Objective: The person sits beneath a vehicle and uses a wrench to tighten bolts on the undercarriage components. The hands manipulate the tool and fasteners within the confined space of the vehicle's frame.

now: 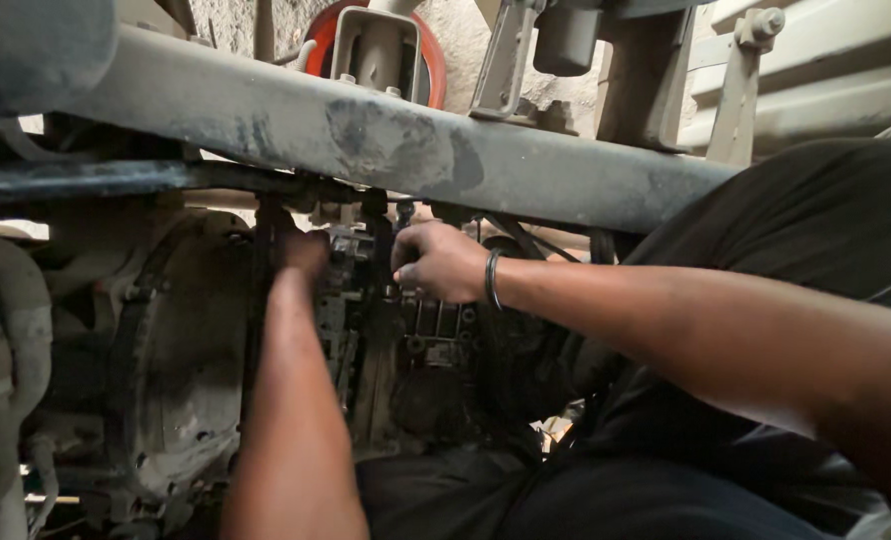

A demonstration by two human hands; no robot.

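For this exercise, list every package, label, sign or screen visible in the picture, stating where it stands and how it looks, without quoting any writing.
None can be seen: only grimy machinery under a grey beam, with the left hand and right hand reaching in.

— What sort of place is this?
— A vehicle repair workshop, seen from under a truck. A dusty grey chassis beam (386, 140) crosses overhead, with a grimy gearbox housing (181, 350) and oily fittings (436, 335) below it.
— Anything else?
— Hoses (6, 330) at the left, a red drum (428, 60) and a rough wall (466, 25) behind
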